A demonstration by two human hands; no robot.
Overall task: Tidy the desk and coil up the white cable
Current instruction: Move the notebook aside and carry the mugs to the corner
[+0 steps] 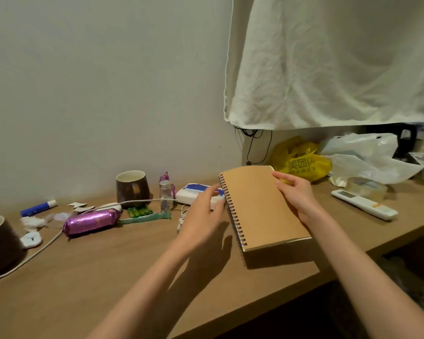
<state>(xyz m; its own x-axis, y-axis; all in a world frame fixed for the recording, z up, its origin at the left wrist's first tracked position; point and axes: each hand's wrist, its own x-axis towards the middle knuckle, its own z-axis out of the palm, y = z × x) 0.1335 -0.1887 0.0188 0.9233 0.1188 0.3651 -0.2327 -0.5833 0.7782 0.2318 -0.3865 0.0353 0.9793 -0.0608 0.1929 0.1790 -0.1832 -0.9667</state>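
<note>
Both forearms extended, left hand (203, 211) spread flat, right hand (295, 192) fingers pinching

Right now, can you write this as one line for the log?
right hand: holds notebook | left hand: open, by its spiral edge | white cable: uncoiled on desk

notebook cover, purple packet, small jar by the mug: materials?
Notebook: matte brown kraft card cover by the look, dark wire spiral binding along its left edge. Purple packet: shiny metallised film or foil, judging by crinkles and bright highlights. Small jar: clear, likely glass though could be plastic; silvery cap looks like metal.
</note>
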